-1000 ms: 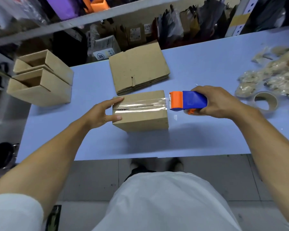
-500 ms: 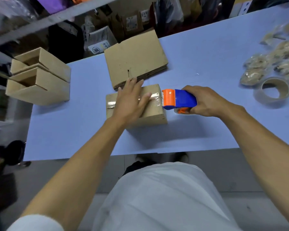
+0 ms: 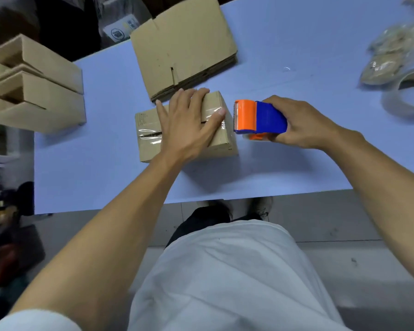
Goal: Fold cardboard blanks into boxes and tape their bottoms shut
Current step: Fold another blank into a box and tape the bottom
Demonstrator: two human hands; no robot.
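Note:
A small folded cardboard box (image 3: 151,132) sits bottom-up near the middle of the blue table (image 3: 285,163), with clear tape along its seam. My left hand (image 3: 189,120) lies flat on the box top, fingers straight, pressing the tape toward the right edge. My right hand (image 3: 301,123) grips a blue and orange tape dispenser (image 3: 258,117) just right of the box, its orange blade end a little apart from the box's side. A stack of flat cardboard blanks (image 3: 184,44) lies behind the box.
Two open folded boxes (image 3: 36,91) stand stacked at the table's left edge. A tape roll (image 3: 406,96) and bags of brownish packing material (image 3: 390,58) lie at the far right. Cluttered shelves run behind the table. The table's front edge is close to my body.
My left hand left the box's left end and now presses flat on top, sliding right over the tape. The dispenser has come off the box; the tape strip no longer spans to it.

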